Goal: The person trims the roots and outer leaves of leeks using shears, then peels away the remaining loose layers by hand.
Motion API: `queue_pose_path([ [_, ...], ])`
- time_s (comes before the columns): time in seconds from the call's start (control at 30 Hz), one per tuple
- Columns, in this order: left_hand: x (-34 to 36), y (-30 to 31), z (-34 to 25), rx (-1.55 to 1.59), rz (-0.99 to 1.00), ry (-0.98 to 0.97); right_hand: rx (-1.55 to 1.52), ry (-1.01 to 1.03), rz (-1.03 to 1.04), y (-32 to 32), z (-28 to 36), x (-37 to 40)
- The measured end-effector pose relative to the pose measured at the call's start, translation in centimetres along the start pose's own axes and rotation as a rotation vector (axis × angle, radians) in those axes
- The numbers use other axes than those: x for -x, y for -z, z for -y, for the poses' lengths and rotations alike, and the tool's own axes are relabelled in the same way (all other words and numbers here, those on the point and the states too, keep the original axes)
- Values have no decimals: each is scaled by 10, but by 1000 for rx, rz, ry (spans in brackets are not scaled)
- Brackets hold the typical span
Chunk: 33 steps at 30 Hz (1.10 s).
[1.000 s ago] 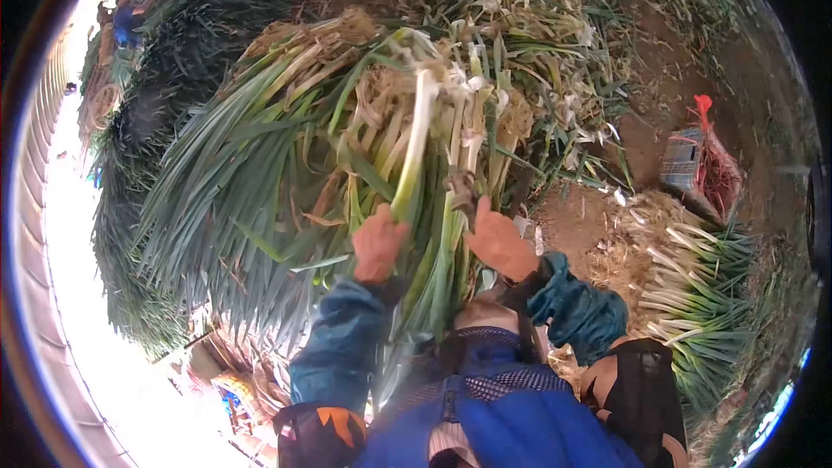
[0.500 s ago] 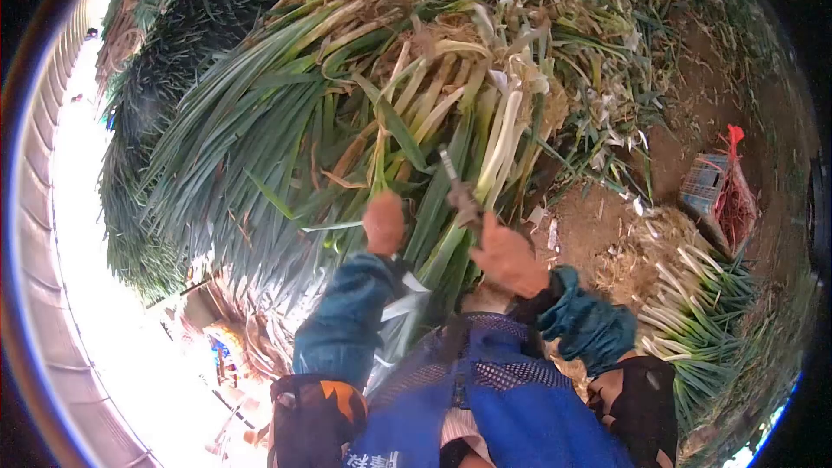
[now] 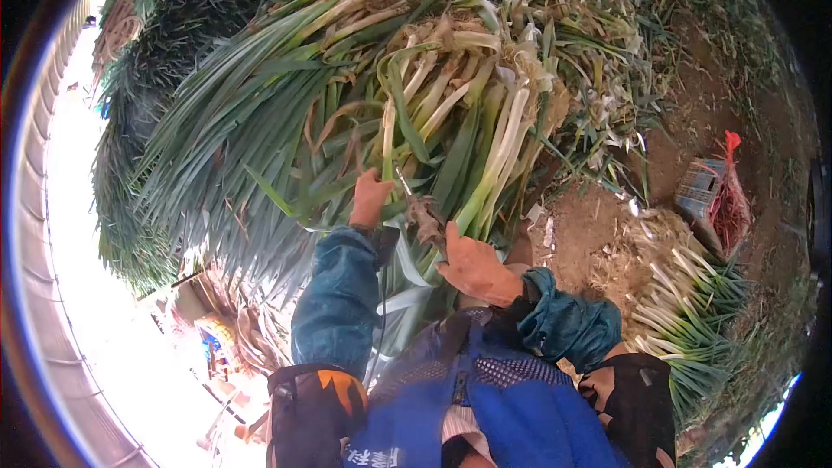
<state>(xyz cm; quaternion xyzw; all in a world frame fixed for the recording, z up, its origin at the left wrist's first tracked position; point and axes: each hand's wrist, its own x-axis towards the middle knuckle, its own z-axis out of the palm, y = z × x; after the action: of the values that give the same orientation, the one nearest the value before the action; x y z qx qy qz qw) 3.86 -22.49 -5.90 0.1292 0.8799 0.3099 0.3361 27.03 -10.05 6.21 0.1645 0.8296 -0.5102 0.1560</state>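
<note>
A big pile of green onions (image 3: 347, 95) with long green leaves and pale stalks lies in front of me. My left hand (image 3: 371, 198) is closed around one stalk in the pile. Just to its right, my right hand (image 3: 472, 264) grips a small dirty knife (image 3: 420, 208) whose blade points up at that stalk. Both forearms wear teal sleeves.
A second, smaller heap of trimmed green onions (image 3: 693, 303) lies on the bare soil at the right. A red mesh bag with a box (image 3: 715, 191) sits further right. Loose peelings (image 3: 598, 113) litter the ground behind the pile. Dark leaf heaps (image 3: 156, 61) lie at left.
My left hand has moved up and left along the stalk. My right hand has dropped lower and shifted left, bringing the knife closer to the left hand. The view has tilted slightly.
</note>
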Motion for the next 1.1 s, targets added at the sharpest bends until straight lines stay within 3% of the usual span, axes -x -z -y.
queue_pose_path([
  [0.1, 9, 2, -10, 69, 114, -31, 21, -65, -1, -8, -10, -9],
  [0.2, 16, -15, 21, -51, -7, -484, 58, -50, -71, -10, -13, -9],
  [0.23, 21, -19, 21, 68, 8, -249, 64, -43, -88, -10, -13, -7],
  [0.3, 38, -19, 24, -4, 39, -433, 63, -25, -59, -6, -16, -8],
  [0.37, 61, -13, -4, 115, 145, -172, 62, -72, -31, 3, -17, -22],
  [0.47, 72, -26, 14, 178, 94, -181, 61, -167, -53, 12, -19, -43],
  [0.5, 76, -24, 12, 127, 147, -64, 69, -138, -107, 12, -23, -45],
  [0.63, 99, -29, 10, 276, 94, -102, 63, 17, -183, 6, -26, -24],
  [0.77, 117, -20, -10, 123, 22, -170, 83, -120, -8, 9, -8, -16],
  [0.87, 120, -20, -14, 134, 56, -128, 113, -56, -164, 3, -20, -45],
  [0.93, 121, -22, 2, 103, 71, -240, 219, -50, -247, 5, -29, -74],
  [1.0, 116, -25, 6, 189, 138, -66, 247, -67, -297, 9, -39, -101],
  [1.1, 114, -32, 20, 170, 137, -36, 199, -107, -273, 20, -46, -120],
])
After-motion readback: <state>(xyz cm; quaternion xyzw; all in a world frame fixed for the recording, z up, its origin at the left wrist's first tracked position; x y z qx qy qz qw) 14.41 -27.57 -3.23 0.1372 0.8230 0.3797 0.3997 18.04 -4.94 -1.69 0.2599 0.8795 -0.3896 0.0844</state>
